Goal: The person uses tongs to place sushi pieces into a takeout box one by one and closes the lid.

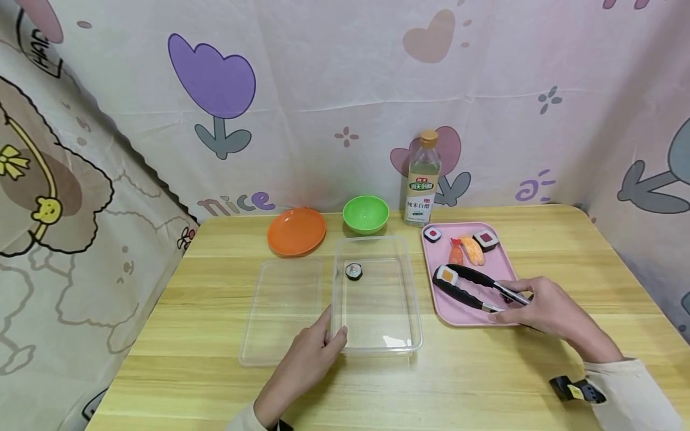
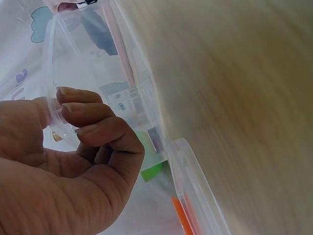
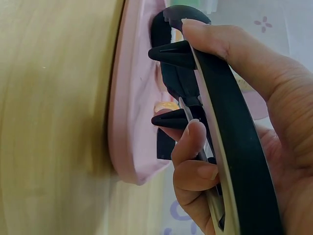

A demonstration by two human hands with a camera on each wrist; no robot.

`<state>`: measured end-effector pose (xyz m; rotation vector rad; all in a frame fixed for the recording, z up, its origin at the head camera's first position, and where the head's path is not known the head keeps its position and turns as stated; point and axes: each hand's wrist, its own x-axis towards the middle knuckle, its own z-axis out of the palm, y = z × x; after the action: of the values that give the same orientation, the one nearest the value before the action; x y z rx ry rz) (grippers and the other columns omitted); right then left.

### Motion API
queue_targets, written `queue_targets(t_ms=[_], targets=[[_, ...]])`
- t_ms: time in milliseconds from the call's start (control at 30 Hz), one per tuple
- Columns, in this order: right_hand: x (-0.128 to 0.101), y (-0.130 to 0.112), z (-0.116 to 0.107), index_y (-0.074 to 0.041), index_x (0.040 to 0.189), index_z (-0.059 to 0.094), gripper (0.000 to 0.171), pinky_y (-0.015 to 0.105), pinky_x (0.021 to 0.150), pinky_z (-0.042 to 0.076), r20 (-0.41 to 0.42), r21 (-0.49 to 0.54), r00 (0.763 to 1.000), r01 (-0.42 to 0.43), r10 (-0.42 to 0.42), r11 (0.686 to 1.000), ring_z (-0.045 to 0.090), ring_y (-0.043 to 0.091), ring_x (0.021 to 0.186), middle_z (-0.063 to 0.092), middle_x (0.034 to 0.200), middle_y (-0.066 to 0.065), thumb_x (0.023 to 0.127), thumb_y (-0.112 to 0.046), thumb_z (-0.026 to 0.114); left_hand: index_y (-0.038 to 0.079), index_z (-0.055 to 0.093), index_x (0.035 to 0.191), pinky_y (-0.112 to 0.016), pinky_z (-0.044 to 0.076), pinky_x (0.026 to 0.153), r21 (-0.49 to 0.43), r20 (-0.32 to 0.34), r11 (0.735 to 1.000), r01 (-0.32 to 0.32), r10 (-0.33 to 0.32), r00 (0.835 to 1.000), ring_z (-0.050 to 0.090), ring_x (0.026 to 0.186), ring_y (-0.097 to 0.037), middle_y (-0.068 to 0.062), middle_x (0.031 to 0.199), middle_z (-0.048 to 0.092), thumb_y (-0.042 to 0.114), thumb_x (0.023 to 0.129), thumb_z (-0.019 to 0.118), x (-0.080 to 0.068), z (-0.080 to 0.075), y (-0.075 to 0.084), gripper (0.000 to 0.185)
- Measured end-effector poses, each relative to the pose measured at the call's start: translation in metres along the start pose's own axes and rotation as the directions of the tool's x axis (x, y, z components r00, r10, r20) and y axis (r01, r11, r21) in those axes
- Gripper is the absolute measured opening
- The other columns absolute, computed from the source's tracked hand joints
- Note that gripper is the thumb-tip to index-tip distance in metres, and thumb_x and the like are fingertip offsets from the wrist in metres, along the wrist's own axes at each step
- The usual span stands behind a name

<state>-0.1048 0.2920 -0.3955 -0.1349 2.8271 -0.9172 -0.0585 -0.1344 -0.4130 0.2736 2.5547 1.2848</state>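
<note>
Desk [image 1: 485,383] largely visible, near edge cut off. Clear container [image 1: 377,299] at desk centre, left hand [image 1: 307,359] pinching its near-left corner rim. Pink tray [image 1: 501,263] toward right edge. Right hand [image 1: 544,308] grips black tongs [image 1: 469,287], long axis pointing left, tips clamped on sushi piece [image 1: 447,275]; handle ends hidden by fingers.

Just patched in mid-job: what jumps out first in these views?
The right hand grips black tongs closed around a sushi piece over the pink tray on the right. At centre, the left hand pinches the near corner of a clear container holding one sushi roll, its lid lying alongside.
</note>
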Motion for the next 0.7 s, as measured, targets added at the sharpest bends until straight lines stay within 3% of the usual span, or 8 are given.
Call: queue_targets(t_ms=[100,333,467,700], targets=[[0.0003,0.0016,0.0016,0.008,0.127,0.066,0.085,0.035,0.070,0.041,-0.012,-0.005,1.000,0.004,-0.004,1.000,0.052,0.033,0.091,0.064,0.115,0.032,0.066,-0.044,0.094,0.015,0.038,0.155,-0.022,0.023,0.042,0.001,0.002,1.000,0.004,-0.004,1.000,0.027,0.044,-0.004,0.011,0.053,0.035,0.032,0.106,0.052,0.0000,0.0000,0.0003,0.054],[-0.0006,0.0000,0.0039,0.009,0.128,0.065,0.084,0.029,0.059,0.035,-0.002,0.016,1.000,-0.014,0.014,1.000,0.049,0.025,0.082,0.062,0.103,0.020,0.067,-0.042,0.094,0.014,0.040,0.153,-0.021,0.023,0.042,-0.002,0.001,1.000,0.009,-0.009,1.000,0.026,0.044,-0.004,0.011,0.053,0.034,0.033,0.106,0.052,-0.0004,-0.0010,0.0009,0.052],[-0.0008,-0.0008,0.0039,0.008,0.127,0.066,0.084,0.028,0.060,0.036,-0.005,0.015,1.000,-0.014,0.014,1.000,0.050,0.027,0.084,0.062,0.105,0.021,0.066,-0.043,0.094,0.014,0.038,0.154,-0.021,0.023,0.042,-0.002,-0.002,1.000,0.012,-0.012,1.000,0.027,0.045,-0.005,0.011,0.053,0.035,0.032,0.106,0.052,-0.0006,-0.0013,0.0009,0.054],[-0.0016,-0.0004,0.0029,0.009,0.127,0.065,0.085,0.029,0.061,0.037,-0.011,-0.002,1.000,-0.013,0.013,1.000,0.050,0.030,0.089,0.061,0.115,0.036,0.067,-0.045,0.093,0.016,0.037,0.155,-0.021,0.023,0.041,-0.009,0.005,1.000,0.010,-0.010,1.000,0.027,0.044,-0.004,0.011,0.053,0.035,0.034,0.106,0.052,-0.0001,-0.0002,0.0006,0.055]])
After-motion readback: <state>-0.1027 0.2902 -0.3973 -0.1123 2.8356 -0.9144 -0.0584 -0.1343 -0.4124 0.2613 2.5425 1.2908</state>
